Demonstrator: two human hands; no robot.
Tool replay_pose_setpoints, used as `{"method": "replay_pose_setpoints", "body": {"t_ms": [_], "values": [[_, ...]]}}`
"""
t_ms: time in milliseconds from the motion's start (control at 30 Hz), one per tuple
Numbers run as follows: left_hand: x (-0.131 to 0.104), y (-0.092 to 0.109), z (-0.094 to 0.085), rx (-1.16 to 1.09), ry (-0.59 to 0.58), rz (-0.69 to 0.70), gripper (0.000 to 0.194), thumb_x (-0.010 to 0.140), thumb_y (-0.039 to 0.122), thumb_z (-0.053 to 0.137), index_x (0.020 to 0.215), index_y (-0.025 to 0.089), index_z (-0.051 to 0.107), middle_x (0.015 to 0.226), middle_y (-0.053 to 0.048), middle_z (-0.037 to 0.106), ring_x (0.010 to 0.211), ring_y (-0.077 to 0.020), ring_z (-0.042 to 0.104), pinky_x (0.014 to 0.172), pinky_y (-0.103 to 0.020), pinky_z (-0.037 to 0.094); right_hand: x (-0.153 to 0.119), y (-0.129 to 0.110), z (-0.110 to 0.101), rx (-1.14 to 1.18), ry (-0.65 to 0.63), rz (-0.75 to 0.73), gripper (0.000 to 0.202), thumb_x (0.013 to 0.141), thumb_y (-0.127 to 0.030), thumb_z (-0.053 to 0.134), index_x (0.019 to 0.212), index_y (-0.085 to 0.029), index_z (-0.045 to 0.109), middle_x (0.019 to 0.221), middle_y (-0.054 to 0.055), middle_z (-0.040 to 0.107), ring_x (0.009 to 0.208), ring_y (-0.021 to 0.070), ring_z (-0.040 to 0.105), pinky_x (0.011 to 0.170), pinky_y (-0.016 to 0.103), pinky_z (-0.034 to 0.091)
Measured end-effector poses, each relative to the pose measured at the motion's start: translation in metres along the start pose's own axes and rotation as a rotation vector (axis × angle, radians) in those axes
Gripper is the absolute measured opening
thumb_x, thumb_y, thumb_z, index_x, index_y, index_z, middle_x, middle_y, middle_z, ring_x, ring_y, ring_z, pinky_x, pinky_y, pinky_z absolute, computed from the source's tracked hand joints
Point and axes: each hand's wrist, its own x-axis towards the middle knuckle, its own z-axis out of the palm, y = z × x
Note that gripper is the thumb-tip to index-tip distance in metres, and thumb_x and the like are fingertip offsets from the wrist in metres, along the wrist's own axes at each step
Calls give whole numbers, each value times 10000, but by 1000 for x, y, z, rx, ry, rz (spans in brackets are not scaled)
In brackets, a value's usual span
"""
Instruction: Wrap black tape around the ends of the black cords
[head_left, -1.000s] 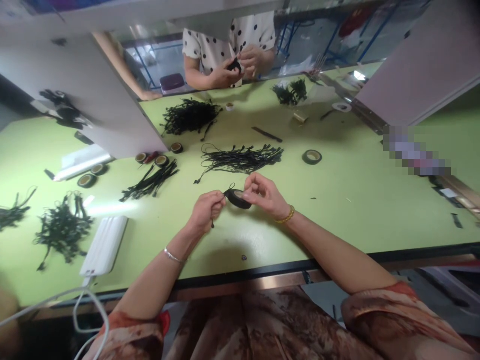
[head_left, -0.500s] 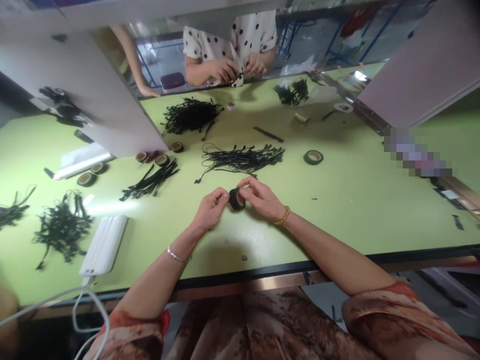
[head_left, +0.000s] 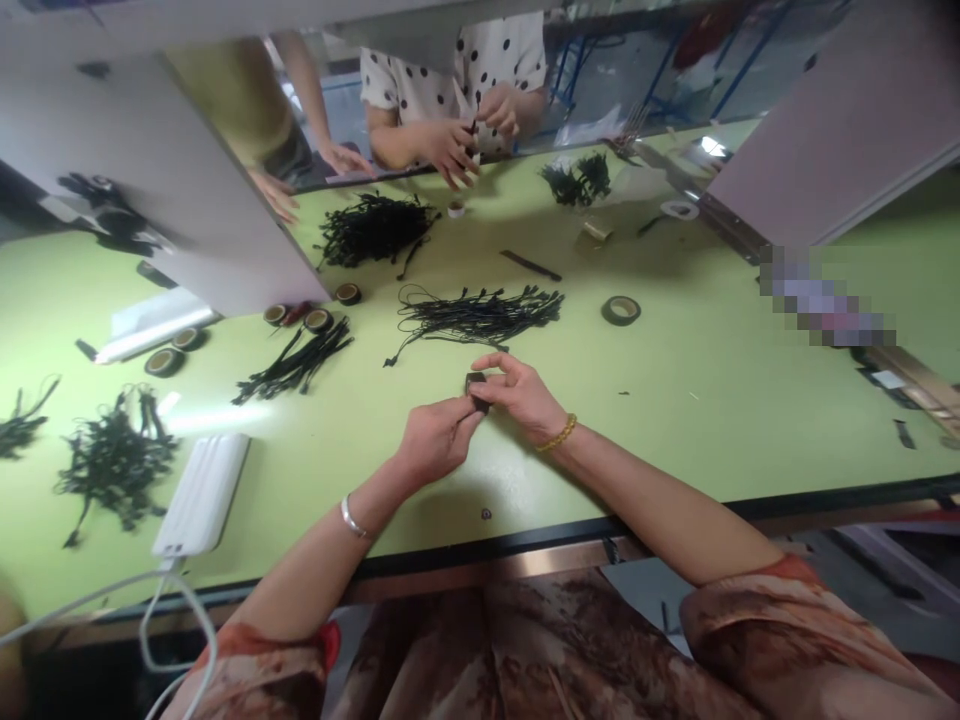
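Between my hands, above the green table, is a small roll of black tape [head_left: 476,381], partly covered by fingers. My right hand [head_left: 527,397] is closed around its right side, thumb across the roll. My left hand [head_left: 436,436] is closed too, its fingertips pinching at the roll's lower left edge; whether they grip the loose tape end, I cannot tell. Just beyond my hands lies a bundle of thin black cables [head_left: 480,316] with small connectors. Another roll of black tape [head_left: 621,311] lies flat to the right of that bundle.
Black cable piles lie at the back [head_left: 375,230] and left [head_left: 116,455], with a cable bundle [head_left: 296,360] between. More tape rolls [head_left: 165,361] sit on the left. A white power bank [head_left: 201,495] has a cable plugged in. Across the table, a co-worker's hands [head_left: 450,150] are busy.
My left hand has moved in to the roll's lower edge, and the roll has turned in my fingers. Across the table, a second person's hands have come further into view.
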Motion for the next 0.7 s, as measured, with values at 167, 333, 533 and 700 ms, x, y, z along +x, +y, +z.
{"method": "replay_pose_setpoints", "body": {"t_ms": [167, 333, 533, 700], "values": [[-1, 3, 0, 67, -71, -42, 286, 923, 321, 422, 728, 195, 590, 560, 3, 535, 504, -114, 421, 550, -243, 296, -2, -4, 1, 69, 7, -59, 535, 594, -342, 856, 954, -214, 482, 602, -48, 661, 608, 162, 651, 656, 315, 502], [1, 8, 1, 170, -112, -197, 270, 894, 325, 456, 715, 204, 617, 550, -13, 559, 484, -143, 436, 544, -275, 257, -7, -5, 4, 84, -50, -146, 514, 632, -353, 846, 934, -228, 450, 623, -52, 657, 623, 152, 641, 689, 325, 509], [7, -5, -1, 7, -29, -398, 268, 869, 318, 461, 641, 197, 531, 537, 13, 493, 507, -132, 396, 545, -267, 262, -12, -13, 2, 64, -93, -217, 475, 640, -366, 839, 910, -230, 472, 662, -38, 670, 637, 156, 640, 701, 331, 514], [11, -22, -8, -343, 115, -431, 258, 842, 376, 501, 667, 186, 499, 595, 29, 495, 578, -118, 428, 546, -237, 326, -7, -15, -6, -79, -145, -229, 381, 739, -470, 750, 884, -204, 520, 611, -22, 643, 555, 144, 603, 596, 286, 484]]}}
